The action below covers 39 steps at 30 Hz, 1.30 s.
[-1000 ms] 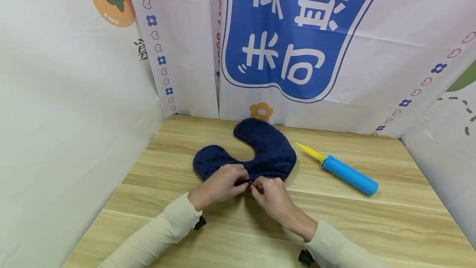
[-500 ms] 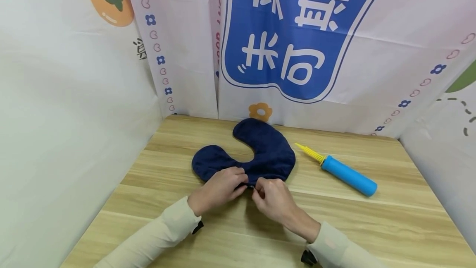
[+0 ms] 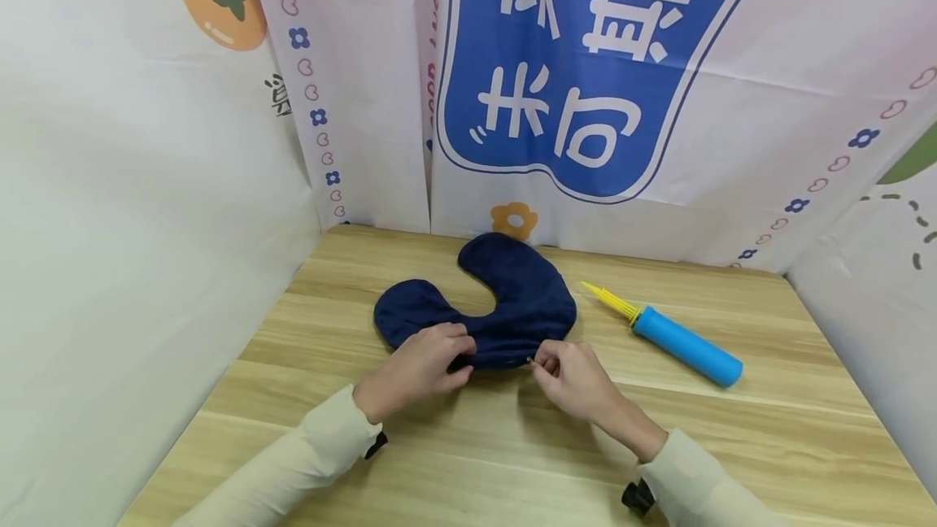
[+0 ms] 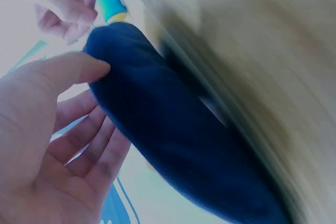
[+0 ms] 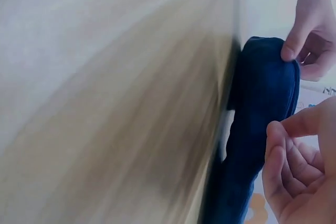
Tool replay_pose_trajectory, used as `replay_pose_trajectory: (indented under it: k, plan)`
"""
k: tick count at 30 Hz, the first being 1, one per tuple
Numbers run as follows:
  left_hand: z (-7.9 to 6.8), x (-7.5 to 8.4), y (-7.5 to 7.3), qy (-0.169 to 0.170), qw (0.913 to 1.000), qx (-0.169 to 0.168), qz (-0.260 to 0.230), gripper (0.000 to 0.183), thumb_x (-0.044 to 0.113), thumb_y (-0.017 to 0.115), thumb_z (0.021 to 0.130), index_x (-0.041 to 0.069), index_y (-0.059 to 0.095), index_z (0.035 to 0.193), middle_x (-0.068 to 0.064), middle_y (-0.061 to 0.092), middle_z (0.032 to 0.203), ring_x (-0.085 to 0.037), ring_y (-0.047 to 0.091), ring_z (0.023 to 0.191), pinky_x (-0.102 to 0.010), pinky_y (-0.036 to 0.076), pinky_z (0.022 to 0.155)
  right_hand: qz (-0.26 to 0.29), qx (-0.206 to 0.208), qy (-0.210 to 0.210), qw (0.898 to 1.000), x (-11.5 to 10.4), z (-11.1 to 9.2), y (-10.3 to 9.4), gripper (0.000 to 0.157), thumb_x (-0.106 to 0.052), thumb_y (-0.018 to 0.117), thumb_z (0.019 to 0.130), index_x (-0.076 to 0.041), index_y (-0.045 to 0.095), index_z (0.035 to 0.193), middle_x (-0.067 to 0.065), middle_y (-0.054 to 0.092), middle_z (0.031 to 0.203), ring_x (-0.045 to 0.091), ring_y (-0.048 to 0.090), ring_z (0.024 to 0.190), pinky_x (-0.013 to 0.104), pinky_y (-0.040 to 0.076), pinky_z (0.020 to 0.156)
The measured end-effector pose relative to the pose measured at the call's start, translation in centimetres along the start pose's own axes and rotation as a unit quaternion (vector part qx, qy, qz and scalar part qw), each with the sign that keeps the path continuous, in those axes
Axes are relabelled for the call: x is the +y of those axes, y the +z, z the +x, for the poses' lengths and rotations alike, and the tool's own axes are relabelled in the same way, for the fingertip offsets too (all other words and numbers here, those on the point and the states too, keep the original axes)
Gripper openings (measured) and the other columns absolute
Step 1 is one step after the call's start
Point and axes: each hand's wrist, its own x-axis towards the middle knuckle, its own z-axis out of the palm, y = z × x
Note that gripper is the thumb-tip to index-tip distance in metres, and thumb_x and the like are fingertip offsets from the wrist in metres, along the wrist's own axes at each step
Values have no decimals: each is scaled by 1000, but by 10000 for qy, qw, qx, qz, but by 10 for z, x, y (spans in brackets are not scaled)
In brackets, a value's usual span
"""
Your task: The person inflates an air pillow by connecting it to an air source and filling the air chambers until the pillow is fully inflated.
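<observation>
Navy pillow: I've got the curved cushion [image 3: 527,291] lying on the wood-grain table [image 3: 812,446], its hollow facing the back left, one lobe reaching toward the printed backdrop [image 3: 732,161].
Left hand: here on my feed the left hand [image 3: 420,368] grips the near edge — thumb on the front, fingers over the top.
Right hand: the right hand [image 3: 578,381] pinches a tiny shiny tab [image 3: 530,360] at that same edge, thumb to forefinger — too small for me to read closely.
Blue pump: off to the right, the pump [image 3: 688,344] lies apart, yellow nozzle [image 3: 611,301] angled toward the cushion.
</observation>
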Motion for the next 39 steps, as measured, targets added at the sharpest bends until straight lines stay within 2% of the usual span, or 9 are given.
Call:
replay_pose_trajectory:
  k: [4, 8, 13, 18, 22, 26, 32, 36, 39]
  plan:
    - [11, 13, 6, 126, 9999, -16, 92, 18, 22, 84, 90, 13, 75, 104, 2, 66, 97, -10, 61, 82, -23, 55, 69, 143, -122, 91, 9998, -2, 2, -2, 11, -6, 73, 93, -11, 73, 83, -6, 72, 72, -4, 57, 57, 20, 52, 55]
    - [25, 27, 16, 334, 9972, 79, 670, 18, 25, 83, 92, 15, 74, 103, 3, 63, 93, -10, 57, 80, -24, 53, 68, 100, -107, 104, 9998, -5, 3, -2, 11, -8, 74, 93, -10, 73, 83, -6, 71, 71, -3, 57, 57, 20, 51, 55]
    - [35, 38, 29, 611, 9819, 581, 1693, 8, 19, 82, 91, 16, 75, 94, 3, 63, 85, -11, 58, 73, -22, 53, 65, 43, -105, 120, 9999, -8, 6, 1, 13, -9, 74, 93, -14, 71, 81, -9, 69, 70, -4, 57, 58, 19, 51, 55]
    - [35, 39, 33, 756, 9700, 899, 2127, 10, 13, 81, 91, 18, 77, 84, 4, 60, 76, -10, 54, 65, -20, 49, 58, -114, -89, 47, 9999, -8, 7, 3, 17, -9, 75, 91, -17, 69, 78, -10, 68, 67, -5, 54, 54, 19, 50, 54]
    - [32, 38, 31, 796, 9685, 974, 2150, 18, 10, 79, 94, 19, 75, 79, 4, 57, 74, -9, 51, 63, -18, 46, 56, -230, -129, -27, 9996, -8, 8, 3, 18, -9, 76, 91, -17, 68, 76, -11, 66, 65, -5, 52, 52, 18, 48, 52]
    - [27, 35, 25, 646, 9757, 884, 1896, 20, 9, 78, 93, 19, 73, 77, 5, 57, 74, -9, 51, 64, -19, 47, 58, -364, -148, -50, 9992, -5, 10, 1, 21, -9, 76, 91, -17, 66, 74, -12, 63, 63, -4, 50, 50, 19, 46, 50]
    - [14, 25, 14, 293, 9889, 665, 1292, 13, 11, 80, 94, 17, 75, 84, 5, 62, 80, -9, 56, 71, -21, 55, 65, -695, -69, 212, 9973, 10, 15, -8, 19, -7, 74, 92, -14, 67, 76, -9, 64, 65, -1, 50, 51, 19, 46, 50]
    - [3, 17, 5, 93, 9931, 525, 1045, 9, 11, 81, 93, 17, 75, 88, 4, 66, 86, -11, 61, 78, -25, 58, 70, -695, 6, 527, 9962, 23, 18, -16, 15, -9, 72, 94, -13, 70, 80, -7, 67, 67, 2, 54, 52, 20, 48, 50]
    - [2, 15, 4, 0, 9939, 425, 1014, 9, 11, 81, 92, 16, 74, 90, 3, 66, 88, -12, 62, 80, -26, 58, 71, -549, 65, 549, 9970, 25, 19, -18, 15, -9, 71, 95, -14, 72, 81, -8, 69, 67, 2, 57, 53, 20, 51, 52]
